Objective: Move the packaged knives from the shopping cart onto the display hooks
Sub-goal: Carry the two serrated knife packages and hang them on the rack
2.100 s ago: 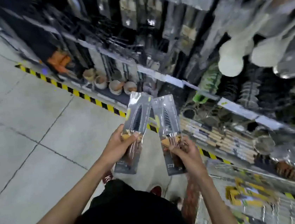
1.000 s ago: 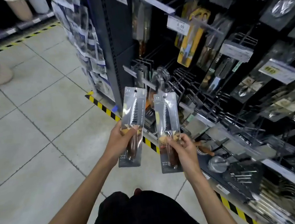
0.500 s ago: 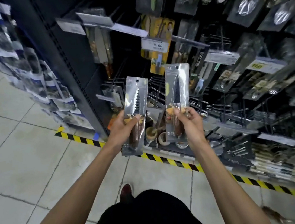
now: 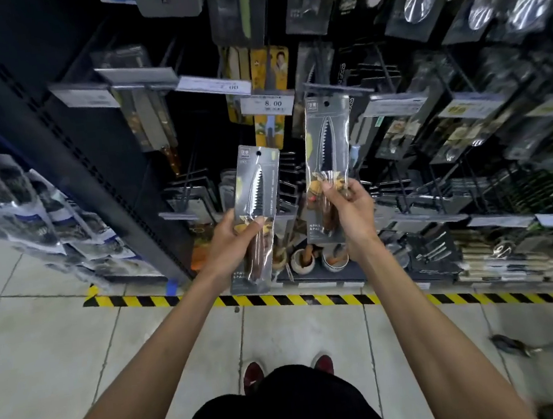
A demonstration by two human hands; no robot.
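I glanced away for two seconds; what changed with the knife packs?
The right hand lifted the right knife pack toward the display rack, above the left knife pack. The left hand still grips its pack lower; neither pack is hung.

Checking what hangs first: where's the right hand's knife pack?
Head view, right of centre: the right hand grips the knife pack, its top beside the 8.00 price tag.

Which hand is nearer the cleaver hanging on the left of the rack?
Left. The left hand, gripping one packaged knife, is below and slightly right of the cleaver; the right hand, gripping the other knife, is farther right.
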